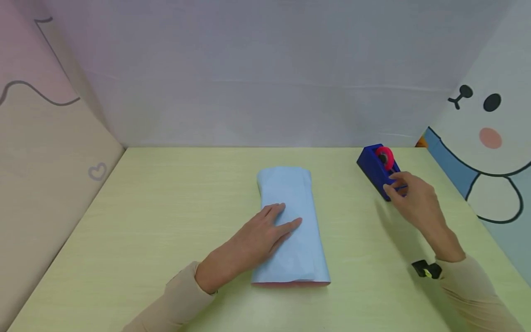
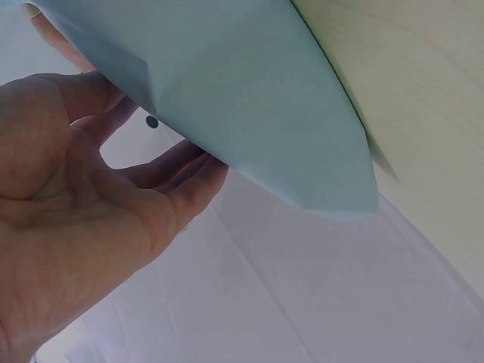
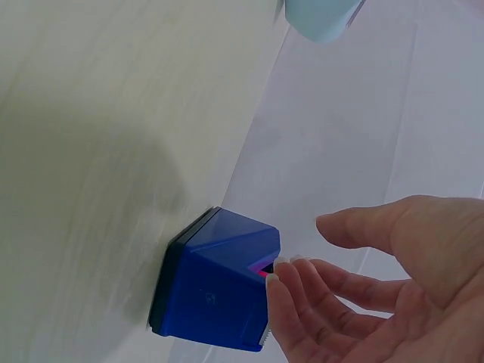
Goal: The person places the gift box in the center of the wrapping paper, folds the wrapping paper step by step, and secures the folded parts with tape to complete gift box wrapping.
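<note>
A light-blue paper wrap (image 1: pixel 286 186), folded into a long flat bundle, lies mid-table with a reddish strip showing along its near edge. My left hand (image 1: pixel 257 240) rests on top of it, fingers spread and fairly straight. From the left wrist view, the fingertips touch the blue paper (image 2: pixel 257 106) at its edge. To the right, my right hand (image 1: pixel 416 203) reaches the cutter end of a blue tape dispenser (image 1: pixel 371 166) holding a red roll (image 1: pixel 386 157). Its fingertips are at the dispenser's front (image 3: pixel 215 280), with the thumb held apart; no strip of tape is discernible.
The pale wooden table (image 1: pixel 186 193) ends at a plain whitish backdrop (image 1: pixel 265 106). Printed side panels stand left and right, the right one (image 1: pixel 498 55) with a cartoon face. A dark object with a yellow bit (image 1: pixel 427 269) sits at the right sleeve.
</note>
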Available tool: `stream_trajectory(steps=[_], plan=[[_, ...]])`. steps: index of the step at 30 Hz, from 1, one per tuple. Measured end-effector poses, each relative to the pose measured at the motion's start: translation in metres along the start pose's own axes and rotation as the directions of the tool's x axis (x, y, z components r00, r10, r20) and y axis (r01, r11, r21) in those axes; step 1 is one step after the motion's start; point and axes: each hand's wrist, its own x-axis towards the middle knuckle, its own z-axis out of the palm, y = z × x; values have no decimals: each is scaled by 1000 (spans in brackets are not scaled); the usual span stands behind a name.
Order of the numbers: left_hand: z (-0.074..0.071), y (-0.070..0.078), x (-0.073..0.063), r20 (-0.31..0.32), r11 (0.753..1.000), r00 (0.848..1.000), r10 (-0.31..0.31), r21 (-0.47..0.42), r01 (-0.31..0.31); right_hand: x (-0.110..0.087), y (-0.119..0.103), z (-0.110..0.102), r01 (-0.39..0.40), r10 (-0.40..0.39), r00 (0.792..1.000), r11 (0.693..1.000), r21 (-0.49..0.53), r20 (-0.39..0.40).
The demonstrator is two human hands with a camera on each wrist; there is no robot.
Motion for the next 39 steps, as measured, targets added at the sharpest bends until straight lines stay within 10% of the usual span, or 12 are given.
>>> stream_trajectory(steps=[39], plan=[[4, 1, 0, -28, 1000, 1000, -8, 24, 9, 18, 37, -5, -126, 127, 992, 992, 29, -4]])
